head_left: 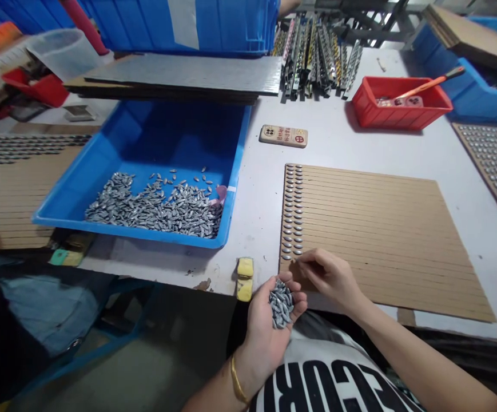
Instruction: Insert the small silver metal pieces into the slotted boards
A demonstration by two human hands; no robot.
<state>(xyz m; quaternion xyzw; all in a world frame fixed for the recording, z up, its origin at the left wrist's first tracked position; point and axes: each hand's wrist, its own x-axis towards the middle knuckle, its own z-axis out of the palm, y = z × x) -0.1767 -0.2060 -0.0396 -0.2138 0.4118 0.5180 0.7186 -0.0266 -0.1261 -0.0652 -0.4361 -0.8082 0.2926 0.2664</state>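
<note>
My left hand (pixel 269 323) is cupped palm up just off the table's front edge, holding a heap of small grey metal pieces (pixel 281 304). My right hand (pixel 327 274) rests at the near left corner of a slotted brown cardboard sheet (pixel 385 234), its fingertips pinched together at the bottom of two short columns of grey pieces (pixel 292 212) set along the sheet's left edge. What the fingertips pinch is too small to see. A blue bin (pixel 162 143) left of the sheet holds a large pile of the same pieces (pixel 158 206).
A red tray (pixel 400 103) with a brush stands at the back right. A small beige card (pixel 283 135) lies behind the sheet. Filled boards (pixel 494 166) and stacked boards (pixel 179 74) lie at the right and back, more cardboard (pixel 12 189) at left. Another person's clothing (pixel 25 320) shows bottom left.
</note>
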